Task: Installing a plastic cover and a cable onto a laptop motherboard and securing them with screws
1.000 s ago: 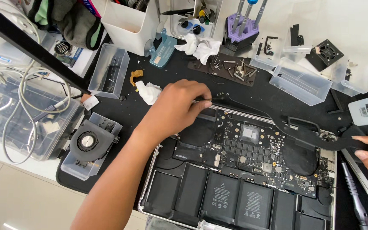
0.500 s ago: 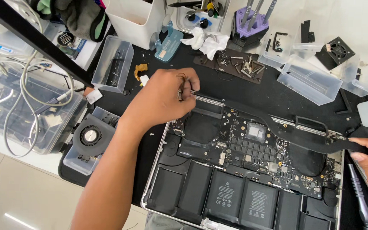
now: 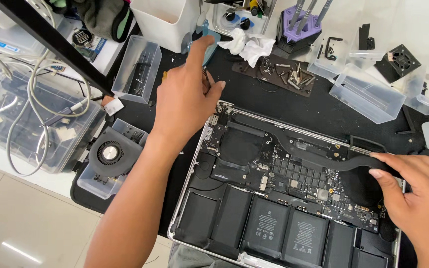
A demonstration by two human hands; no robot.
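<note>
Opened silver laptop (image 3: 294,198) with black battery cells and bare circuit board lies on the black work mat (image 3: 323,106), near its front edge. Left hand (image 3: 187,99) hovers over the laptop's back-left corner, fingers loosely apart, empty — best kept clear of the board. Right hand (image 3: 418,198) presses fingertips on the black heat pipe (image 3: 319,156), fingers together, steadying it.

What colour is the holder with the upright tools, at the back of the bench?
Purple, with grey tool handles standing in it. The tool holder shows in the head view, the only one.

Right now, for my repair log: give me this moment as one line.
left hand: raised over black mat, holding a thin tool | right hand: fingertips on heat pipe | opened laptop: batteries exposed
</note>
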